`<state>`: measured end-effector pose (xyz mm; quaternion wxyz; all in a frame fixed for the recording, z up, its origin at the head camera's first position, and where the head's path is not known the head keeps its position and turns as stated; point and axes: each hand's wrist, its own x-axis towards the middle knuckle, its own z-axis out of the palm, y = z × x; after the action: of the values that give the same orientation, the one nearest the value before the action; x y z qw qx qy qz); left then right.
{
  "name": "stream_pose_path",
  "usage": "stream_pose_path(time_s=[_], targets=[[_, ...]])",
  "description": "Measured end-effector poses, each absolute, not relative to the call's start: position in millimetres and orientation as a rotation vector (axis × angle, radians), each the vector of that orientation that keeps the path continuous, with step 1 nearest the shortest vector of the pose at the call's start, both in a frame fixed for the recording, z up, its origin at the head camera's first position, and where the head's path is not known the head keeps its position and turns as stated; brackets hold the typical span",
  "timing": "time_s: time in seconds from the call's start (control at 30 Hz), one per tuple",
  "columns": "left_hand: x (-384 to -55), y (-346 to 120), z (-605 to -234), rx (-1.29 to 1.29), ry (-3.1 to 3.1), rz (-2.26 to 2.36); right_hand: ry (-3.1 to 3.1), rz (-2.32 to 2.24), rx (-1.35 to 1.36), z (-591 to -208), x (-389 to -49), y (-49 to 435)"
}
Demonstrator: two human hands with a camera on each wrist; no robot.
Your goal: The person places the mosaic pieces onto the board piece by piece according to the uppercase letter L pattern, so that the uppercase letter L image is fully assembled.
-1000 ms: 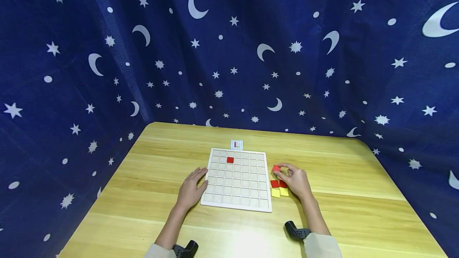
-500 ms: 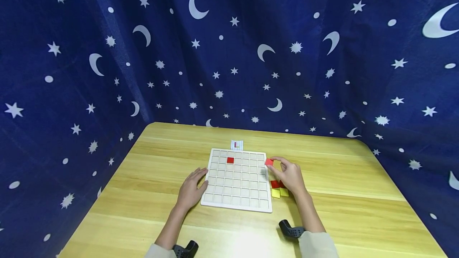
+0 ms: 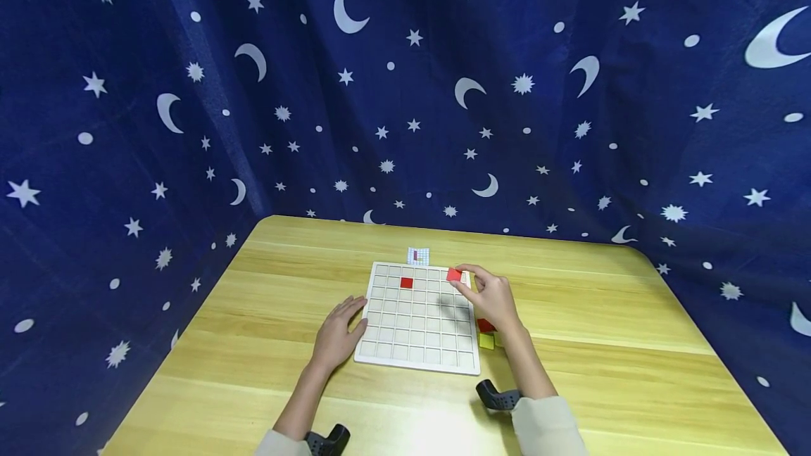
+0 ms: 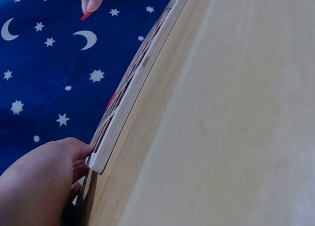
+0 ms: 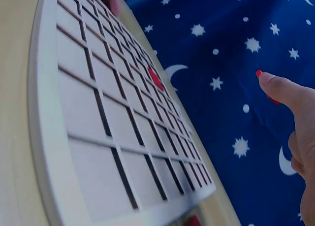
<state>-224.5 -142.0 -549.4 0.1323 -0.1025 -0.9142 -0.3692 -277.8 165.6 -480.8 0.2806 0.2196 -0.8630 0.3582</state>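
Observation:
A pale wooden grid board [image 3: 405, 333] lies on the table, with one red tile [image 3: 407, 283] set in a cell of its upper part. Between thumb and fingers, my right hand [image 3: 494, 298] pinches a second red square tile [image 3: 453, 274], held above the board's upper right. That tile's red edge also shows beside the thumb in the right wrist view. My left hand [image 3: 338, 336] rests against the board's left edge, its fingers and thumb extended and touching the rim. At the board's right side lie a red tile [image 3: 485, 325] and yellow tiles [image 3: 486, 341], partly covered by my right forearm.
Behind the board's far edge lies a small printed grid card [image 3: 418, 256] with a coloured pattern. The wooden table [image 3: 241, 343] extends to both sides. A dark blue curtain [image 3: 412, 97] with moons and stars hangs around its back and sides.
My right hand has carried the pinched red tile leftward and away from me, from beside the loose tiles to over the board. My left hand has stayed in place.

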Motion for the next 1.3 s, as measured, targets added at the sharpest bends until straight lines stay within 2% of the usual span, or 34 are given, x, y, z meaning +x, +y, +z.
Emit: stream_pose_path(time_s=[0.3, 0.73, 1.3], targets=[[-226.2, -143.3, -550.5, -0.29, -2.656, -1.068, -2.349, 0.981, 0.667, -482.2, -284.5, 138.1], [-225.0, -143.4, -551.0, -0.295, -2.651, -1.07, -2.427, 0.983, 0.694, -507.9, -290.0, 100.2], [-224.1, -142.6, -550.0, -0.335, -2.612, -1.036, -2.571, 1.014, 0.682, -531.9, -294.2, 85.2]])
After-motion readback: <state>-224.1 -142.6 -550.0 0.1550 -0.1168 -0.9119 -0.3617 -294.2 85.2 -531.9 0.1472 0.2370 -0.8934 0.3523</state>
